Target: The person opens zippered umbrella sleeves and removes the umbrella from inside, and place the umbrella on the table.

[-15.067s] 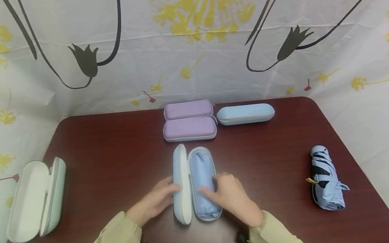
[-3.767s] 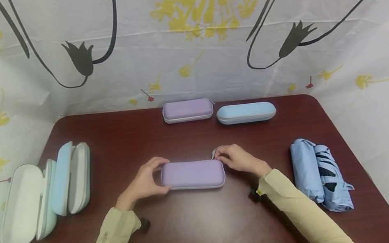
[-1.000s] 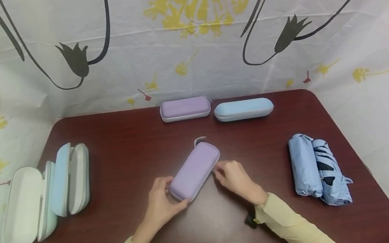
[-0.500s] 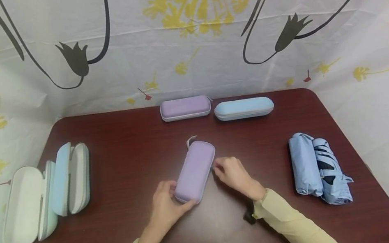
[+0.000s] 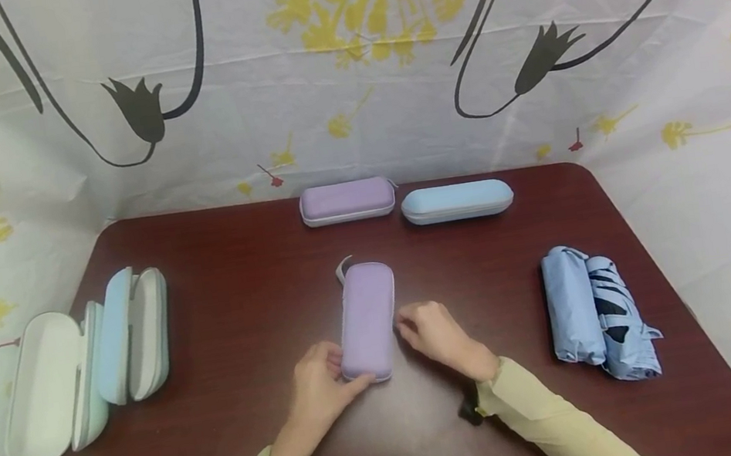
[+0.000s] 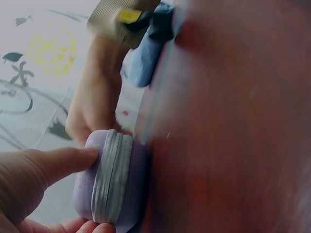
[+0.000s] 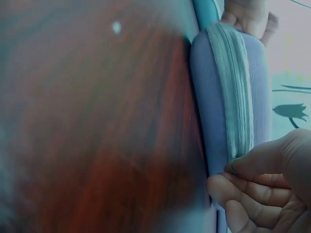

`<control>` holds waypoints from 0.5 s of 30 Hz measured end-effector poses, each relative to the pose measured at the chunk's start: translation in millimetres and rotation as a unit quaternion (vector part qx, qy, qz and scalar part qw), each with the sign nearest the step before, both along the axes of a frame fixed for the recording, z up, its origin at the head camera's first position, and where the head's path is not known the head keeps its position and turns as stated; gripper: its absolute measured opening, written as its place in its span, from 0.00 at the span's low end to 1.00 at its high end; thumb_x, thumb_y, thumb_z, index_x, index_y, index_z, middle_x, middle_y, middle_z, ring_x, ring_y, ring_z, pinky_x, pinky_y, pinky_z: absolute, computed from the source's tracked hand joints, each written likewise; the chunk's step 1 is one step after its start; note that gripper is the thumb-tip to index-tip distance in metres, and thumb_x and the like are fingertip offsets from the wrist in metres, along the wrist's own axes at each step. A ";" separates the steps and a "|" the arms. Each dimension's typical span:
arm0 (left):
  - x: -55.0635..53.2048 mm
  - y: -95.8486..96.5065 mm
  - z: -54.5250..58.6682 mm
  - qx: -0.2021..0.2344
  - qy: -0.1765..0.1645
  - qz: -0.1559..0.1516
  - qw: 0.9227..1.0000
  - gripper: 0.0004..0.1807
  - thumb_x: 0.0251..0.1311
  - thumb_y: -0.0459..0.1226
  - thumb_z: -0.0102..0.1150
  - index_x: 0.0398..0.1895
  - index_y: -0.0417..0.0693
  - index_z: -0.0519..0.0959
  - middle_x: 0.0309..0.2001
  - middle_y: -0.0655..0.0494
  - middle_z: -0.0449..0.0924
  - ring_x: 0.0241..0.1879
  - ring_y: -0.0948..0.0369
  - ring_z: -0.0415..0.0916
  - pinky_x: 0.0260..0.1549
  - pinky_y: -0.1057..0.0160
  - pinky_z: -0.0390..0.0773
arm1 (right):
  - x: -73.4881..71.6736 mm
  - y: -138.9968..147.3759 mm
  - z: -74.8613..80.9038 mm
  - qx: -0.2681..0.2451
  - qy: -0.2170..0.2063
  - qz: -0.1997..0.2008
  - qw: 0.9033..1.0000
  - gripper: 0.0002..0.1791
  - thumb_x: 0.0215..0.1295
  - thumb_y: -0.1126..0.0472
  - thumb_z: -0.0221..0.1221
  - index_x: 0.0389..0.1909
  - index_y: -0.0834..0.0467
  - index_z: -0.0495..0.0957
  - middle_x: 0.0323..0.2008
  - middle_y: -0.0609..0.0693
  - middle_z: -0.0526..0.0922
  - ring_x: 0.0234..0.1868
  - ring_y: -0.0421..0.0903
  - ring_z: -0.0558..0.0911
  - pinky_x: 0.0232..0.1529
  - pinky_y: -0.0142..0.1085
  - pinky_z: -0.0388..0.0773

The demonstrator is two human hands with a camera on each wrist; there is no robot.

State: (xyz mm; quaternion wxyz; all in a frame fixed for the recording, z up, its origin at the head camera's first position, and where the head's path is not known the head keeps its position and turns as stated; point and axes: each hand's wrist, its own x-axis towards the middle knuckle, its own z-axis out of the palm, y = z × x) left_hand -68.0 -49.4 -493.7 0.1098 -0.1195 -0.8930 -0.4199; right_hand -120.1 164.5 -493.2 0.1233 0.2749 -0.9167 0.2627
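A purple zip case [image 5: 368,321], closed on top, lies lengthwise before me at the middle of the table. My left hand [image 5: 319,382] grips its near end, thumb across the end and fingers along the left side. In the left wrist view that thumb presses beside the grey zipper [image 6: 112,177]. At the case's right side is my right hand [image 5: 438,333], thumb and forefinger pinched together. The right wrist view shows this pinch [image 7: 233,170] at the zipper's slider, the pull mostly hidden by the fingertips. A grey strap [image 5: 343,268] sticks out at the far left corner.
A second purple case [image 5: 348,201] and a light blue case [image 5: 457,201] lie shut at the back. Opened green [image 5: 51,389] and blue [image 5: 142,333] cases stand on the left. Two folded blue umbrellas [image 5: 571,304] lie side by side on the right.
The purple case has turned counterclockwise from a slant to nearly straight, its far end swinging left. My left hand has shifted slightly right and nearer with it; my right hand has barely moved.
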 end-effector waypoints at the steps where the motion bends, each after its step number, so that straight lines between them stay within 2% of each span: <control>1: 0.9 1.4 -0.5 0.009 -0.001 -0.005 1.000 0.25 0.28 0.39 0.80 0.26 0.38 0.73 0.25 0.51 0.75 0.22 0.60 0.77 0.22 0.70 0.77 | -1.0 0.7 0.2 0.000 -0.001 0.000 1.000 0.07 0.48 0.72 0.63 0.20 0.58 0.77 0.20 0.46 0.78 0.21 0.39 0.75 0.24 0.32 0.75; 4: 3.1 4.6 -1.2 0.024 0.002 -0.014 1.000 0.23 0.29 0.37 0.79 0.25 0.37 0.73 0.24 0.51 0.75 0.21 0.60 0.77 0.21 0.71 0.77 | -3.2 3.0 1.8 -0.001 -0.003 0.005 1.000 0.06 0.49 0.72 0.63 0.21 0.59 0.78 0.21 0.47 0.79 0.22 0.40 0.77 0.25 0.33 0.76; 8: 3.7 6.0 -1.1 0.026 0.005 -0.008 1.000 0.23 0.28 0.37 0.79 0.25 0.37 0.74 0.24 0.50 0.75 0.20 0.60 0.77 0.20 0.72 0.76 | -3.7 5.2 1.7 0.001 -0.002 0.019 1.000 0.07 0.50 0.72 0.63 0.21 0.58 0.77 0.21 0.47 0.79 0.23 0.41 0.77 0.25 0.32 0.76; 15: 3.8 7.4 -1.5 0.025 0.006 -0.003 1.000 0.24 0.28 0.37 0.79 0.25 0.36 0.74 0.24 0.50 0.76 0.20 0.60 0.78 0.20 0.73 0.76 | 5.2 6.2 3.8 0.012 -0.004 0.049 0.999 0.13 0.51 0.72 0.62 0.18 0.56 0.70 0.19 0.45 0.73 0.21 0.40 0.74 0.23 0.32 0.74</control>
